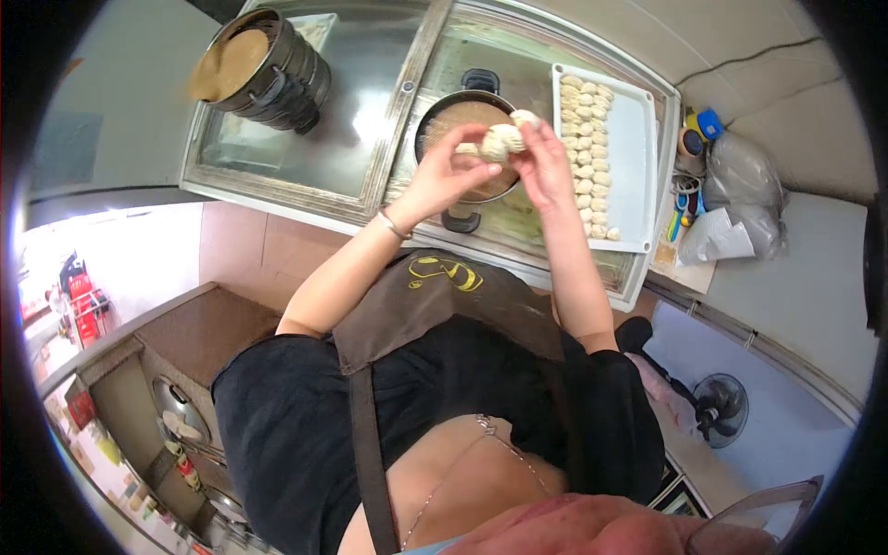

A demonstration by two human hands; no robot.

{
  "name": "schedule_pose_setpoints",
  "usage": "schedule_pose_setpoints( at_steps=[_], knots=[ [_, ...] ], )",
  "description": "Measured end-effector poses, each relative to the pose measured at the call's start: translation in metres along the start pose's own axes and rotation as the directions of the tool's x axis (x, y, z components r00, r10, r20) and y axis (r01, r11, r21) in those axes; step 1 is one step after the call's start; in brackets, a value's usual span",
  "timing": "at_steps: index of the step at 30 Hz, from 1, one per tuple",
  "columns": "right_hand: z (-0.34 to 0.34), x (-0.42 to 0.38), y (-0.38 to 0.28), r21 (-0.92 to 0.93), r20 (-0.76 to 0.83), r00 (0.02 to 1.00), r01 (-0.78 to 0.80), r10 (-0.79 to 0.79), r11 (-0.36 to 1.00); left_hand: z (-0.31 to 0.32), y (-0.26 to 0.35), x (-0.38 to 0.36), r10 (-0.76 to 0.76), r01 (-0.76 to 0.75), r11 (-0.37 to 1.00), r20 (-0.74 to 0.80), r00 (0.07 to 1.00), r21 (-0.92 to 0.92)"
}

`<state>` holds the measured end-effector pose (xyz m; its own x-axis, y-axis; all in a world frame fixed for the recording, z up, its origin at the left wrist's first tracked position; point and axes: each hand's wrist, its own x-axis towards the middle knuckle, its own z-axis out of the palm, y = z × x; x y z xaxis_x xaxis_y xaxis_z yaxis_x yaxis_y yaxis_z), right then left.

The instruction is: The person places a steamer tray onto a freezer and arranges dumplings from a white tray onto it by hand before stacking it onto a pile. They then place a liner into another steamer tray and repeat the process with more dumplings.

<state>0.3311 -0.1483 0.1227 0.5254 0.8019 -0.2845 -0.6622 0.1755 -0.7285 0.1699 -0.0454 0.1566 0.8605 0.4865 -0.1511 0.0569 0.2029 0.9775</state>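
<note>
Both hands are together over a dark two-handled pot that holds tan, fine-looking contents. My right hand is closed on pale twisted dough pieces, with one more lump rising between its fingers. My left hand, a bangle at its wrist, curves thumb and forefinger around the near side of the same dough, tips right at it. Just right of the pot lies a white tray with rows of similar dough pieces along its left side.
A tall dark metal container with tan contents stands at the left on the glass-topped counter. Scissors, a blue-topped item and plastic bags are at the right. A fan stands lower right.
</note>
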Motion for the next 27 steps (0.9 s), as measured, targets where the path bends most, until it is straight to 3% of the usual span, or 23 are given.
schedule_pose_setpoints(
  at_steps=[2, 3, 4, 6, 8, 10, 12, 13, 14, 16, 17, 18, 20, 22, 27],
  knots=[
    [0.018, 0.003, 0.014, -0.057, -0.012, 0.998, -0.056, 0.055, 0.997, -0.009, -0.022, 0.007, 0.064, -0.066, 0.997, -0.077, 0.995, -0.030],
    [0.020, 0.005, 0.016, -0.055, -0.004, 0.998, -0.057, 0.057, 0.997, -0.015, -0.023, 0.008, -0.003, -0.004, 0.998, -0.101, 0.995, -0.070],
    [0.021, 0.007, 0.018, -0.167, -0.016, 0.999, -0.034, 0.032, 0.985, -0.019, -0.026, 0.008, -0.072, 0.058, 0.992, -0.119, 0.990, -0.114],
    [0.017, 0.010, 0.019, -0.275, -0.029, 1.000, -0.014, 0.006, 0.961, -0.023, -0.029, 0.009, -0.095, 0.084, 0.993, -0.138, 0.986, -0.088],
    [0.003, 0.019, 0.014, -0.500, 0.060, 0.997, -0.019, 0.056, 0.866, -0.026, -0.030, 0.014, -0.118, 0.121, 0.993, -0.154, 0.981, 0.015],
    [-0.003, 0.026, 0.007, -0.499, 0.066, 0.996, -0.023, 0.064, 0.866, -0.027, -0.031, 0.026, -0.107, 0.115, 0.993, -0.166, 0.980, 0.041],
    [-0.005, 0.033, 0.001, -0.704, 0.071, 0.992, 0.127, -0.109, 0.698, -0.028, -0.032, 0.039, -0.093, 0.106, 0.992, -0.176, 0.980, 0.065],
    [-0.004, 0.036, -0.003, -0.856, 0.090, 0.975, 0.180, -0.203, 0.485, -0.029, -0.032, 0.047, -0.011, 0.056, 0.967, -0.180, 0.984, 0.250],
    [-0.002, 0.037, -0.006, -0.857, 0.089, 0.975, 0.180, -0.205, 0.483, -0.030, -0.033, 0.053, 0.071, 0.008, 0.904, -0.168, 0.983, 0.427],
    [0.004, 0.040, -0.011, -0.978, 0.185, 0.958, 0.201, -0.219, 0.052, -0.031, -0.030, 0.059, 0.092, 0.021, 0.845, -0.184, 0.979, 0.534],
    [0.005, 0.042, -0.008, -0.983, 0.182, 0.963, 0.173, -0.200, -0.065, -0.034, -0.028, 0.060, 0.066, 0.046, 0.759, -0.147, 0.987, 0.650],
    [0.008, 0.044, -0.007, -0.982, 0.184, 0.962, 0.175, -0.204, -0.064, -0.036, -0.026, 0.060, 0.035, 0.065, 0.655, -0.115, 0.993, 0.753],
    [0.014, 0.046, -0.004, -0.935, 0.184, 0.976, 0.138, -0.114, -0.328, -0.038, -0.026, 0.058, 0.064, 0.051, 0.625, -0.116, 0.991, 0.779],
    [0.018, 0.045, -0.007, -0.914, 0.171, 0.984, 0.136, -0.059, -0.383, -0.037, -0.018, 0.052, 0.048, 0.024, 0.513, -0.057, 0.997, 0.858],
    [0.013, 0.047, -0.003, -0.901, 0.249, 0.967, 0.213, -0.049, -0.378, -0.027, -0.025, 0.036, 0.103, -0.005, 0.421, -0.042, 0.994, 0.907]
  ],
)
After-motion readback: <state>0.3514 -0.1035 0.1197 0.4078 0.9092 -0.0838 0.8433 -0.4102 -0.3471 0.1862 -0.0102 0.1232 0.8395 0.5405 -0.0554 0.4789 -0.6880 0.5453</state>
